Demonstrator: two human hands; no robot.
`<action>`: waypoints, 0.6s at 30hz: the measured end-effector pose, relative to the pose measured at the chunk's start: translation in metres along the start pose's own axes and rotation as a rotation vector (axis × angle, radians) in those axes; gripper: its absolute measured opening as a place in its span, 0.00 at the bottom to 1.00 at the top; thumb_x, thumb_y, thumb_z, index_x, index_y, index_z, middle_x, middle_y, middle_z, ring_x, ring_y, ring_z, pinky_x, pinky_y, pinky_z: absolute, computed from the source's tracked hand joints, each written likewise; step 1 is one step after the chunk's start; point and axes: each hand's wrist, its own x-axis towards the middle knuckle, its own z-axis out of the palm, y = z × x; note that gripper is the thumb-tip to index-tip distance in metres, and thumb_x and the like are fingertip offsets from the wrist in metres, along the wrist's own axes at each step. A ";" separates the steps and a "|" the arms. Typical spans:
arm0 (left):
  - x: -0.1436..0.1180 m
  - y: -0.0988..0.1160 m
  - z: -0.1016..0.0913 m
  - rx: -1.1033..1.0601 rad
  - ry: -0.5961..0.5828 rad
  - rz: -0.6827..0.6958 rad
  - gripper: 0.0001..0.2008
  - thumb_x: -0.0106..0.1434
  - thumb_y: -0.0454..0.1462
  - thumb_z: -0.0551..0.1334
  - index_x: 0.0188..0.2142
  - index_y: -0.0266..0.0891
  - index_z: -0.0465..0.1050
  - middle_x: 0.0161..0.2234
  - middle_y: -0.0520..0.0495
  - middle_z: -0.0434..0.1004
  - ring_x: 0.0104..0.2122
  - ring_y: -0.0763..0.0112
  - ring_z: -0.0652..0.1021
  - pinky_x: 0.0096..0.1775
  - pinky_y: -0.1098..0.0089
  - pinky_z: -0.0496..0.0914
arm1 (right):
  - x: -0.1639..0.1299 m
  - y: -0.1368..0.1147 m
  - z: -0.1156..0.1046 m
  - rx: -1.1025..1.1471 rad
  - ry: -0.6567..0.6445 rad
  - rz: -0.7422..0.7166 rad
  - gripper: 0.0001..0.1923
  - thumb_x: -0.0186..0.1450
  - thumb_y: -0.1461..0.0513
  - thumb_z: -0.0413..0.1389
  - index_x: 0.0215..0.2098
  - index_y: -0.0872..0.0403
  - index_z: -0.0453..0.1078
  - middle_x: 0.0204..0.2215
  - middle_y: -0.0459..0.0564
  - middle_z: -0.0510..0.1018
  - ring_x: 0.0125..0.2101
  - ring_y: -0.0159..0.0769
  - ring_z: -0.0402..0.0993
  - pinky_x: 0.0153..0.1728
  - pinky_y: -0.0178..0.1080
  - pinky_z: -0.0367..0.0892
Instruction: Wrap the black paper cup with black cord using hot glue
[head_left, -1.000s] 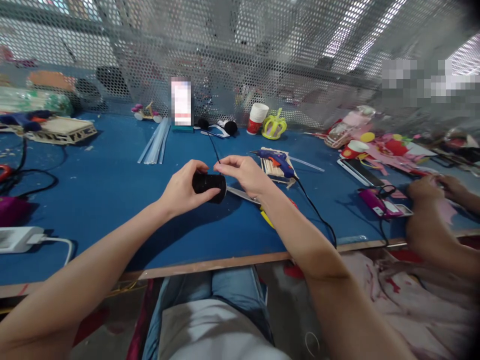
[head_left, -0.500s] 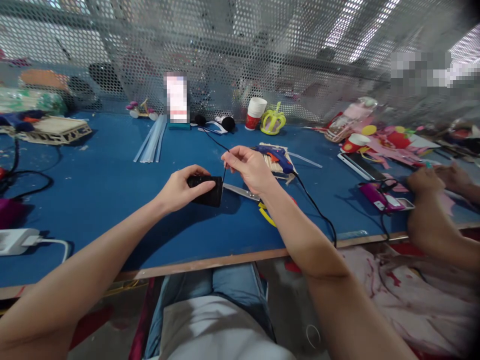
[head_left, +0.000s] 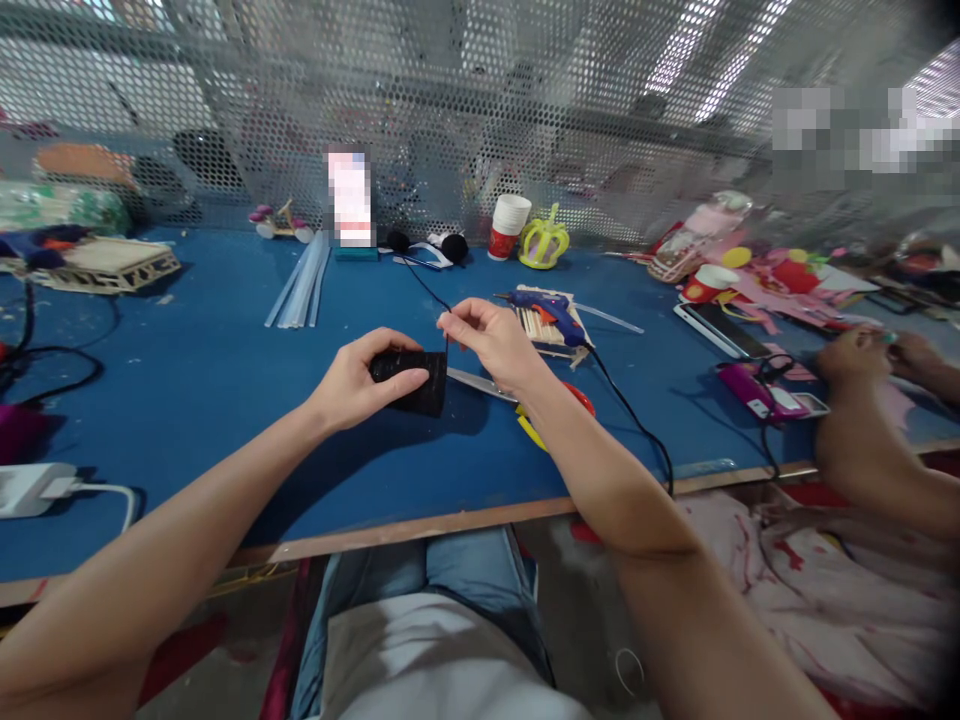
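My left hand (head_left: 358,380) is wrapped round a black cylinder (head_left: 424,396), its thumb lying along the near side. The cylinder lies on its side just above the table and seems wound with dark cord. Between thumb and fingertips, my right hand (head_left: 487,335) pinches a thin black cord (head_left: 425,286). One stretch drops from the pinch to the cylinder's right end; the other runs back toward two black balls (head_left: 454,247). Beneath my right wrist lie scissors (head_left: 480,384) with red and yellow handles, partly hidden by my forearm.
A blue glue gun (head_left: 551,308) rests on a craft-stick piece, its cable crossing the table edge. Clear glue sticks (head_left: 300,285), a phone (head_left: 351,205), paper cups (head_left: 508,225) and a yellow-green crown (head_left: 544,242) stand farther back. A co-worker's hands (head_left: 862,355) are at right.
My right hand has shifted slightly left and down with the cord. The left hand keeps its hold on the cylinder, almost unmoved. More of the scissors' red handle shows.
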 end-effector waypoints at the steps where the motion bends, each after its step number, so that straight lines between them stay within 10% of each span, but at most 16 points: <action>1: 0.000 0.000 0.000 0.004 0.003 0.010 0.18 0.55 0.48 0.62 0.38 0.36 0.71 0.36 0.46 0.75 0.36 0.66 0.74 0.39 0.68 0.67 | 0.000 0.000 0.000 -0.013 -0.001 0.001 0.16 0.54 0.51 0.60 0.26 0.55 0.67 0.22 0.42 0.70 0.24 0.27 0.63 0.28 0.34 0.59; 18: -0.004 0.000 -0.002 0.003 0.085 0.110 0.16 0.55 0.45 0.62 0.39 0.38 0.71 0.36 0.46 0.73 0.36 0.66 0.73 0.39 0.69 0.66 | -0.003 0.002 0.003 -0.110 -0.046 0.013 0.17 0.56 0.49 0.57 0.26 0.55 0.66 0.23 0.43 0.68 0.25 0.28 0.62 0.29 0.35 0.59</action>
